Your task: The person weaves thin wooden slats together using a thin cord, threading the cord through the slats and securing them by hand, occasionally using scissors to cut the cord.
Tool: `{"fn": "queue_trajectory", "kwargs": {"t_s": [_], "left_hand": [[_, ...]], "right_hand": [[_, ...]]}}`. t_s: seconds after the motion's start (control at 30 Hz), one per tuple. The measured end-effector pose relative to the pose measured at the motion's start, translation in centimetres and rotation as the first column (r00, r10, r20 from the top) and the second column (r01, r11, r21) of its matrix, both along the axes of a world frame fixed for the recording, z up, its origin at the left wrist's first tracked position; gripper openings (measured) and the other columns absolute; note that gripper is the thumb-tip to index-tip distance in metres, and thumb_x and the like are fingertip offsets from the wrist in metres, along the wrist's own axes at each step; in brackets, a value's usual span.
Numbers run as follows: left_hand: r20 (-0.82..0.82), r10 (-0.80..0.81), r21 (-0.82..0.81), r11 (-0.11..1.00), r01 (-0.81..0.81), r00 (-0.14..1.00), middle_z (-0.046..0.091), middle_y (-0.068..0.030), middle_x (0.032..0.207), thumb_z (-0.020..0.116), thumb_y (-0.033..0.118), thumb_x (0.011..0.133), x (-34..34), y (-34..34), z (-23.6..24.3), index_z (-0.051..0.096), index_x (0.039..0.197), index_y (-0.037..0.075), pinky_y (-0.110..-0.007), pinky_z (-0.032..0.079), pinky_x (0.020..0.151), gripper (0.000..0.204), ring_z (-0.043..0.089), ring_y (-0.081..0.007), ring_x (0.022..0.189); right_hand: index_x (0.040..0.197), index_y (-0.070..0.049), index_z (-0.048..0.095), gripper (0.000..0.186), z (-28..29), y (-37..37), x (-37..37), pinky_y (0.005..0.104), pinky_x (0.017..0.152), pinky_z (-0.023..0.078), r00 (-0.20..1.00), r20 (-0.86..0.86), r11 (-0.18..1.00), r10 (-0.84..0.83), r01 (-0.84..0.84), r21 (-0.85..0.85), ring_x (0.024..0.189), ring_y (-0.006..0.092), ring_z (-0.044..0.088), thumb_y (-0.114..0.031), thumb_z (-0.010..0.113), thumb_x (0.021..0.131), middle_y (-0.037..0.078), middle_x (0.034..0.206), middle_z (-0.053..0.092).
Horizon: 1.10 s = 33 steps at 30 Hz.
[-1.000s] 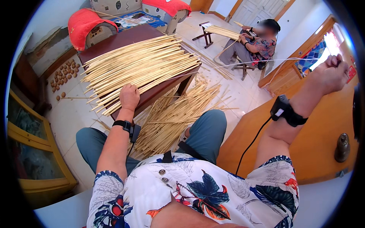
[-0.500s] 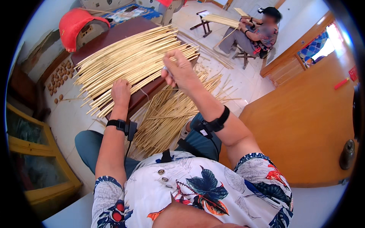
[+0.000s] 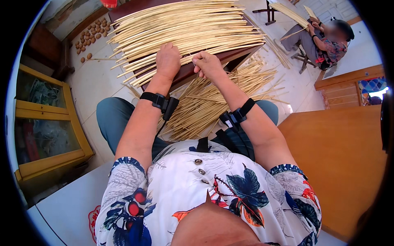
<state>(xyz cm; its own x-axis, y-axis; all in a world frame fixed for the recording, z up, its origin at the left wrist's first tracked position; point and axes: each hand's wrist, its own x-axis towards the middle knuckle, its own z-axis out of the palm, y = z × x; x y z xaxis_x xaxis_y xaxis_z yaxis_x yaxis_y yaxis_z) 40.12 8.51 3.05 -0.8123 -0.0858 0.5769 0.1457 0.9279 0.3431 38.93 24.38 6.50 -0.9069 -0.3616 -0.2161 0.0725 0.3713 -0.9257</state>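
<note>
A mat of pale straw-coloured sticks (image 3: pixel 186 22) lies across a dark reddish-brown table (image 3: pixel 242 57). My left hand (image 3: pixel 167 60) rests on the near edge of the sticks with its fingers curled, apparently gripping them. Just right of it, my right hand (image 3: pixel 206 65) is in a pinch at the table's front edge, on a thin white string (image 3: pixel 188 55) that runs toward my left hand. Exactly what lies under my left fingertips is hidden. Both my forearms wear black straps with small devices.
Loose sticks (image 3: pixel 191 115) lie piled on the floor between my knees. A person (image 3: pixel 328 47) sits at upper right on a folding stool, holding flat pale strips. Small round brown objects (image 3: pixel 90 33) sit at upper left, near a yellow glass-fronted cabinet (image 3: pixel 49 127). An orange-brown wooden surface (image 3: pixel 332 164) is at right.
My right hand has come from raised at far right, pulling white string, down beside my left hand at the sticks' edge. The view has shifted, so the table sits higher and further right.
</note>
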Motion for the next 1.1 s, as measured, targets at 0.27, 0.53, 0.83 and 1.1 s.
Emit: {"fn": "queue_trajectory", "kwargs": {"t_s": [0.27,0.53,0.83,1.1], "left_hand": [[-0.104,-0.018,-0.072,0.997,0.010,0.994,0.050,-0.0115,0.076,0.065,0.009,0.067,0.2,0.1,-0.2,0.054,0.072,0.005,-0.038,0.041,0.067,0.013,0.049,-0.0294,0.077],[-0.150,-0.056,-0.098,0.994,0.042,0.987,0.047,-0.0124,0.078,0.064,0.008,0.066,0.5,0.1,-0.5,0.050,0.074,0.005,-0.038,0.040,0.070,0.017,0.047,-0.0300,0.078],[-0.164,-0.056,-0.092,0.995,0.041,0.985,0.047,-0.0120,0.076,0.064,0.008,0.066,0.7,0.2,-0.6,0.049,0.075,0.005,-0.037,0.040,0.070,0.017,0.048,-0.0296,0.076],[-0.151,-0.057,-0.096,0.994,0.043,0.987,0.047,-0.0122,0.077,0.064,0.008,0.066,0.7,0.3,-0.5,0.050,0.075,0.005,-0.037,0.041,0.070,0.017,0.048,-0.0295,0.077]], "right_hand": [[0.079,-0.004,0.057,0.012,-0.6,-1.2,0.0,0.0206,0.035,0.036,0.998,-0.060,0.996,-0.006,0.011,0.083,0.040,0.0069,0.047,-0.016,0.056,0.081,0.004,0.055,0.056],[0.072,-0.003,0.058,0.015,-1.0,-1.8,-0.1,0.0210,0.036,0.037,0.994,-0.105,0.998,-0.024,0.030,0.058,0.039,0.0075,0.047,-0.015,0.057,0.080,0.004,0.053,0.056],[0.072,-0.003,0.057,0.012,-0.9,-1.9,0.1,0.0201,0.037,0.037,0.996,-0.085,0.997,-0.027,0.033,0.066,0.040,0.0075,0.047,-0.013,0.057,0.079,0.004,0.053,0.054],[0.071,-0.001,0.060,0.012,-1.1,-1.6,-0.2,0.0248,0.040,0.042,0.995,-0.100,0.997,-0.024,0.031,0.067,0.041,0.0107,0.052,-0.012,0.055,0.076,0.006,0.053,0.058]]}}
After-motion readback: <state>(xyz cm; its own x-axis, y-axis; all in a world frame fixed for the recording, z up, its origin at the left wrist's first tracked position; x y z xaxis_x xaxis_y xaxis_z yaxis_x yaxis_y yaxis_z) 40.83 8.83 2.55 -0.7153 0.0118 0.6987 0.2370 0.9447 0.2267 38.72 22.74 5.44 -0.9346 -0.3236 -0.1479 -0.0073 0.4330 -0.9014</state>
